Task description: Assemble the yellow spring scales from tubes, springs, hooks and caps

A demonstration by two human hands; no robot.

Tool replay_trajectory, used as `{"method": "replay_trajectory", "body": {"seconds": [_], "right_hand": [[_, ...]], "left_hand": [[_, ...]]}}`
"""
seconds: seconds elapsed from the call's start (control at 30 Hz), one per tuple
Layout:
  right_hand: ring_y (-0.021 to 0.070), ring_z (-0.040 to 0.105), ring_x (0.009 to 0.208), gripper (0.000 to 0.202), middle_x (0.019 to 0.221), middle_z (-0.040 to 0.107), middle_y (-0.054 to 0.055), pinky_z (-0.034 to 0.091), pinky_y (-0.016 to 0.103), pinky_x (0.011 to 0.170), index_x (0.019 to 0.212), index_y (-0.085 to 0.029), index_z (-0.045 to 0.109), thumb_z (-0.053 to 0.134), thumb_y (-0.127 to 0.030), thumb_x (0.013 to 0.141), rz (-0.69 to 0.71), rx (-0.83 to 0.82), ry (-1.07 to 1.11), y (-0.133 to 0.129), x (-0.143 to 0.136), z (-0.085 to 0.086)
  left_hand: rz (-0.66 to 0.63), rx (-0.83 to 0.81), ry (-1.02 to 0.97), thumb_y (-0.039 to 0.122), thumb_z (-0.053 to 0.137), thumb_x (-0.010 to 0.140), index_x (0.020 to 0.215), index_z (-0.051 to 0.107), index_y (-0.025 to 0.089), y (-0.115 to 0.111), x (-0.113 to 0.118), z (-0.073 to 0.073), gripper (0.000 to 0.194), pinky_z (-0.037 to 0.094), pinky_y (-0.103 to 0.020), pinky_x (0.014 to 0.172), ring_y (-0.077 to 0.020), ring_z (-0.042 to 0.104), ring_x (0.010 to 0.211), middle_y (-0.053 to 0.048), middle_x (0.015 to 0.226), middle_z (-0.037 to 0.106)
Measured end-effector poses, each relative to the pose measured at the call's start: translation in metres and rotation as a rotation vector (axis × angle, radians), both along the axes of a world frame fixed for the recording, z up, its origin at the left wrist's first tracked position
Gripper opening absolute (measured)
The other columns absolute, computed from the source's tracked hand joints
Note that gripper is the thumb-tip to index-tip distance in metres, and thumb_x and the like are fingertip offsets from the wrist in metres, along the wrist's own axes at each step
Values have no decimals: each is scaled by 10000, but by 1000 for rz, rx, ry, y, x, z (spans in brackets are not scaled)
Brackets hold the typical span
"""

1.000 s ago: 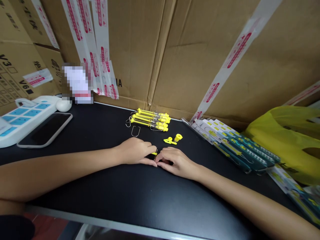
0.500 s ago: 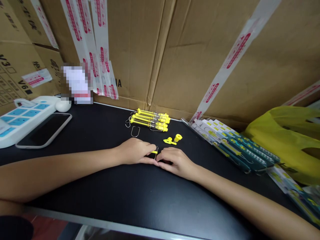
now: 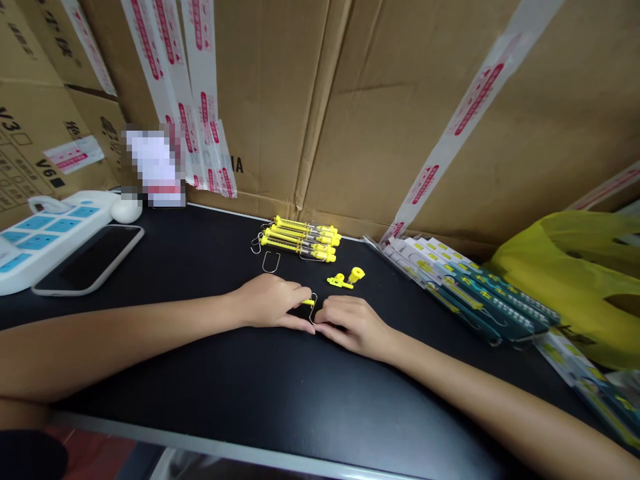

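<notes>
Over the black table [image 3: 300,393] my two hands meet. My left hand [image 3: 273,301] is closed around a small yellow plastic piece [image 3: 309,302], whose end sticks out past the fingers; the rest is hidden in the hand. A bent wire hook [image 3: 312,312] stands at that end, its lower part by my thumb tip. My right hand [image 3: 353,321] pinches the hook's lower end between thumb and fingers. Just beyond the hands lie a loose U-shaped wire [image 3: 271,263], a flat yellow plastic part [image 3: 339,283] and a yellow cap [image 3: 357,275].
Several yellow rods with wire hooks [image 3: 300,239] lie in a pile at the back. To the right are packaged items [image 3: 465,287] and a yellow bag [image 3: 560,287]. A phone [image 3: 90,261] and a power strip [image 3: 55,223] lie left. Cardboard [image 3: 400,120] walls the back.
The wire hook has turned slightly and shows more of its curve between my hands. My right fingers have shifted a little away from my left hand.
</notes>
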State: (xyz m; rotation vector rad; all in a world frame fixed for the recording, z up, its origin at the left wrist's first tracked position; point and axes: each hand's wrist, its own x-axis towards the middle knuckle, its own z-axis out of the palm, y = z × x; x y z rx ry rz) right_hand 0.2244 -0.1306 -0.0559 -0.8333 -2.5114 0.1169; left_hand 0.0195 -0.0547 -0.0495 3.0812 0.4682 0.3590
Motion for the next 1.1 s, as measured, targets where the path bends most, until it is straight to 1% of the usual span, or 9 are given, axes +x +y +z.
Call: {"method": "replay_trajectory", "body": {"seconds": [0.17, 0.3, 0.4, 0.57, 0.7, 0.8, 0.97, 1.1], "right_hand": [[126, 531, 646, 161, 700, 596, 24, 401, 240, 613, 844, -174, 581, 476, -265, 924, 11, -47, 9, 2, -1, 1], [133, 561, 701, 136, 772, 633, 39, 422, 247, 650, 888, -176, 601, 484, -238, 920, 59, -128, 24, 2, -2, 2], [133, 572, 732, 127, 802, 643, 41, 434, 250, 680, 915, -178, 604, 483, -217, 917, 69, -172, 31, 2, -2, 3], [129, 566, 711, 112, 775, 635, 35, 438, 247, 682, 922, -176, 589, 480, -191, 903, 54, -158, 42, 1, -2, 3], [127, 556, 665, 111, 732, 616, 27, 435, 244, 646, 893, -177, 578, 468, -192, 904, 16, -137, 14, 1, -2, 2], [128, 564, 671, 112, 742, 622, 31, 436, 244, 645, 888, -178, 572, 464, -197, 910, 3, -137, 4, 1, -2, 2], [136, 557, 695, 130, 769, 625, 34, 433, 246, 655, 904, -183, 563, 438, -207, 926, 0, -125, -41, 1, -2, 2], [138, 544, 679, 147, 754, 611, 34, 428, 248, 646, 891, -179, 553, 423, -233, 936, -18, -109, -83, 0, -2, 2]], "left_hand": [[-15, 54, 4, 669, 459, 804, 778, 495, 176, 1, 1, -1, 494, 249, -230, 458, -143, 596, 590, 28, 694, 603], [-18, 127, 18, 684, 447, 798, 770, 499, 176, 1, 1, -2, 511, 243, -238, 449, -151, 597, 576, 24, 666, 588], [-23, 148, 41, 663, 446, 813, 786, 503, 175, 1, 1, -2, 492, 248, -239, 447, -157, 609, 592, 20, 677, 593], [-14, 153, 65, 615, 427, 855, 820, 508, 172, 0, 0, -2, 452, 253, -243, 441, -168, 615, 601, 9, 705, 603], [-10, 139, 81, 569, 430, 879, 812, 502, 167, 0, 0, -1, 414, 262, -230, 445, -161, 609, 601, 1, 708, 606], [-19, 133, 81, 553, 420, 891, 800, 498, 168, 1, 0, -1, 404, 263, -225, 442, -156, 607, 597, 1, 700, 602], [-34, 105, 47, 576, 418, 880, 800, 507, 170, 1, 0, -1, 424, 275, -226, 449, -156, 604, 588, 1, 707, 604], [-24, 71, 46, 654, 433, 828, 801, 521, 174, 1, 0, 0, 488, 280, -221, 461, -154, 602, 603, 4, 713, 611]]}}
